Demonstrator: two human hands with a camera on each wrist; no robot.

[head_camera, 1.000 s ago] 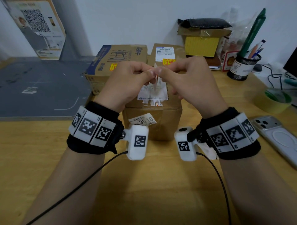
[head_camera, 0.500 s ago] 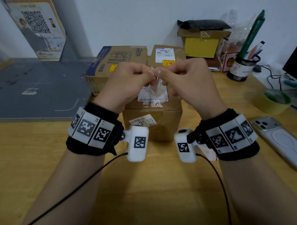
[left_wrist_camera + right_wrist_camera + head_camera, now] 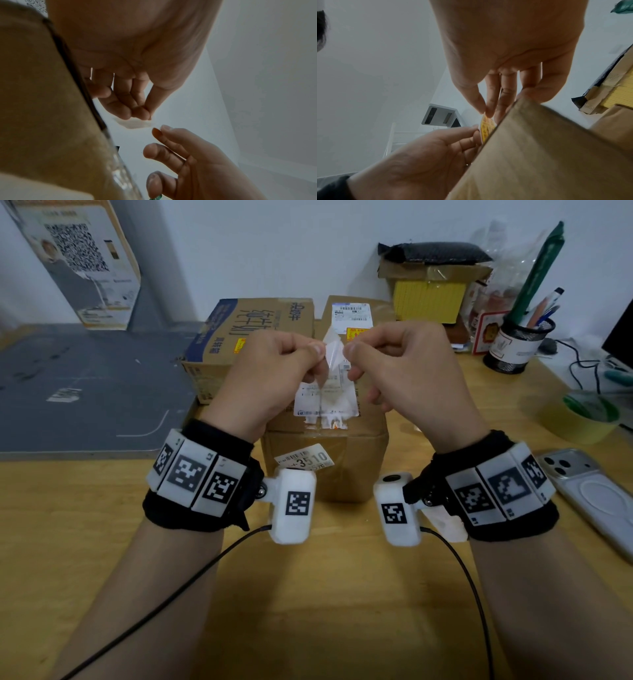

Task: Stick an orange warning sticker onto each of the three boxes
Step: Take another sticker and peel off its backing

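3 boxes (image 3: 325, 460) crowd wooden desk (image 3: 308, 594) — white wall (image 3: 274, 244) behind.

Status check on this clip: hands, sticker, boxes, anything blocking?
Left hand and right hand both pinch the sticker, above the front box. Two rear boxes already stickered. Nothing blocking.

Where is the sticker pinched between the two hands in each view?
Head: sticker, pale back showing, upper centre between left hand and right hand.
Left wrist: faint pale flap at centre.
Right wrist: orange face at centre, beside the near cardboard box.
Shared landmark: that box.
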